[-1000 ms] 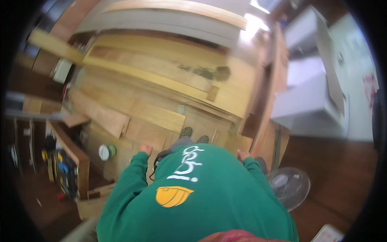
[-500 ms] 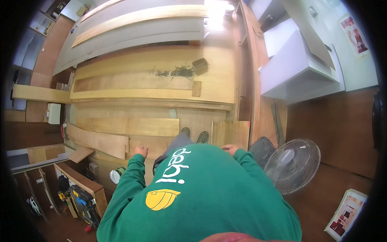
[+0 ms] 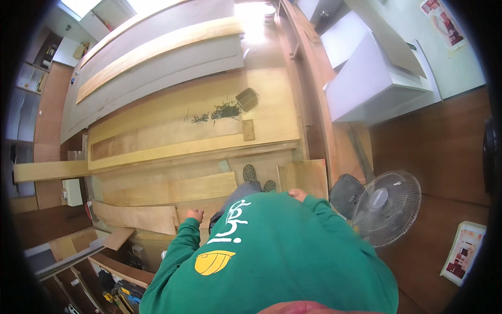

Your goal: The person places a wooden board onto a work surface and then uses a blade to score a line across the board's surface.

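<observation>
My left hand (image 3: 195,215) hangs beside my body with its fingers curled in, and nothing shows in it. It is nearest to a thin wooden panel (image 3: 138,216) lying low on the left. My right hand (image 3: 298,194) is at my other side, close to the front of my green sweatshirt (image 3: 293,246). Its fingers are mostly hidden, so I cannot make out their pose. A short wooden board (image 3: 302,177) lies just beyond it. Ahead of my feet, a low wooden platform (image 3: 193,138) carries a scatter of dark nails or screws (image 3: 226,110) and a small open box (image 3: 247,99).
A standing fan (image 3: 387,206) is close on my right, beside a dark bag-like shape (image 3: 346,192). White cabinet panels (image 3: 374,83) stand at the far right. Long boards (image 3: 162,52) lie across the back. Tools (image 3: 123,295) sit on a shelf at lower left.
My view has turned, tilting the platform and boards in the picture. My left shoe is now farther forward than my right. Both hands stay at my sides.
</observation>
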`<state>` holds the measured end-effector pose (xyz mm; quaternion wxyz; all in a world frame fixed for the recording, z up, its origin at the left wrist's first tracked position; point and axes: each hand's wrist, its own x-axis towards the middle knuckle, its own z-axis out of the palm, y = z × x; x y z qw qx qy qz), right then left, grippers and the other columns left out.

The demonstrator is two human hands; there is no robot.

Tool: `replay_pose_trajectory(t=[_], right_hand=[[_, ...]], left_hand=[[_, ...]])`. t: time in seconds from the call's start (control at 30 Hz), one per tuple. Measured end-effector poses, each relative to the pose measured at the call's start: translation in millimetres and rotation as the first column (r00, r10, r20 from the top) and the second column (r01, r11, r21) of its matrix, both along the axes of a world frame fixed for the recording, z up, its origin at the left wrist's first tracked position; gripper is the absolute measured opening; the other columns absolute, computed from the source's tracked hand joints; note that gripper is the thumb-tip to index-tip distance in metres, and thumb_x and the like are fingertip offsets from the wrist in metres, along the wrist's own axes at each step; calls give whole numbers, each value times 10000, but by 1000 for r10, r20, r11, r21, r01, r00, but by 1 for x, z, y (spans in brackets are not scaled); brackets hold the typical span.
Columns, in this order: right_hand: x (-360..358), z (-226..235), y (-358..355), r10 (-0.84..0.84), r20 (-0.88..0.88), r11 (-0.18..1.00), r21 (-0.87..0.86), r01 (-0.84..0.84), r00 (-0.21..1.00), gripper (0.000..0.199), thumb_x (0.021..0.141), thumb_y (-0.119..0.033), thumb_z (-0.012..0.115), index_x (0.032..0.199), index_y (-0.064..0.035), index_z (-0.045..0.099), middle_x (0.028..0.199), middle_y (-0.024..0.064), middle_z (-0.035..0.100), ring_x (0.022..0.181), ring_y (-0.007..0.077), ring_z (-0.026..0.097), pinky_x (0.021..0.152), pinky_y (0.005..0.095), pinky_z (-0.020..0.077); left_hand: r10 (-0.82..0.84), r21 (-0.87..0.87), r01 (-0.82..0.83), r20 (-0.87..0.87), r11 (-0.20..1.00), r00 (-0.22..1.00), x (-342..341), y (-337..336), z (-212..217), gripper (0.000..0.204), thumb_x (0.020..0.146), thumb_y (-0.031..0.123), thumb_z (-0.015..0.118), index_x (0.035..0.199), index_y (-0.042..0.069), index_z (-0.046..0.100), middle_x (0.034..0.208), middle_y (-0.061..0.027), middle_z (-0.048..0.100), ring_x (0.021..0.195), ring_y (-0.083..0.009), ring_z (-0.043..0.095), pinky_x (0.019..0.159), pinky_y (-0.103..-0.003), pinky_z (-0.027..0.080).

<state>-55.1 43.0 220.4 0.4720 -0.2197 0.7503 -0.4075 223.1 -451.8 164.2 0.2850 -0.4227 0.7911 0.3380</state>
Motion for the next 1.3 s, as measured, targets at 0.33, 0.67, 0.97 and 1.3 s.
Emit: replay_pose_trajectory(t=[0.33,0.67,0.97,1.3], right_hand=[[-151,90,8,-817,-238,552,-66,831,524,182,874,-141,689,1008,-19,667,933,46,664,883,145,617,807,305,510],[-281,87,9,-825,-281,517,-26,855,490,230,881,-124,697,1067,5,661,939,45,661,856,137,602,813,288,505],[-553,118,-79,-825,-292,542,-174,822,483,292,885,-189,692,1109,-4,665,1017,86,704,919,171,649,824,328,529],[-606,70,-153,-848,-95,501,172,848,521,337,840,-160,726,1115,14,638,1029,141,706,948,235,668,864,364,525]], left_hand=[[-500,-301,490,47,818,865,-205,-126,17,489,925,447,499,990,22,733,1043,-241,690,1001,-429,646,932,-483,510],[-473,-240,416,-292,877,831,-547,-90,94,520,934,516,531,986,37,723,945,-250,691,923,-438,649,842,-507,512],[-646,-452,462,-498,763,579,-938,-62,238,486,904,500,642,1105,62,711,931,-177,721,873,-310,689,802,-403,536],[-689,-193,665,-101,721,718,-947,9,228,563,905,511,612,1286,96,633,1244,-178,654,1161,-350,611,1009,-425,477]])
